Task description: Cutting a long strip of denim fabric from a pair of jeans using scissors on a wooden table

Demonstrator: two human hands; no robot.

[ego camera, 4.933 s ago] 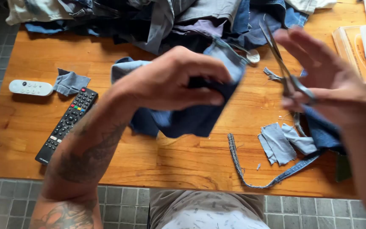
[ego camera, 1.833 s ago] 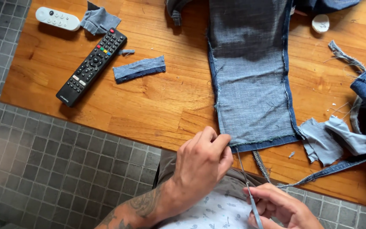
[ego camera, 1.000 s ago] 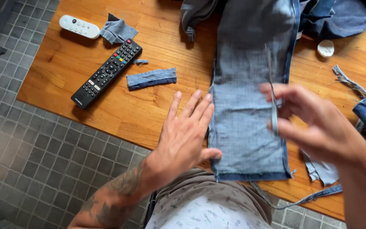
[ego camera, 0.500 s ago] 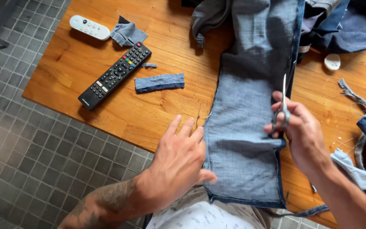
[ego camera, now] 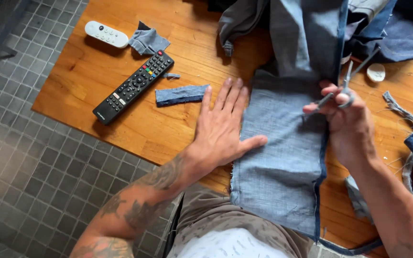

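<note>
Since half a second ago the right hand has slid up the seamed right edge of the denim panel, and the left hand has spread wider beside it. Seen from the head camera, the left hand lies flat, fingers apart, palm on the warm-grained wooden table and thumb pressing the faded, coarse-woven blue cloth, which runs from the table's near edge up under a heap of darker fabric; the right hand's fingers are closed on slim metal scissors, their blades pointing up along the seam. Left of the hands lie a small rectangular denim strip, a long black remote, a rounded white remote and a crumpled grey scrap.
</note>
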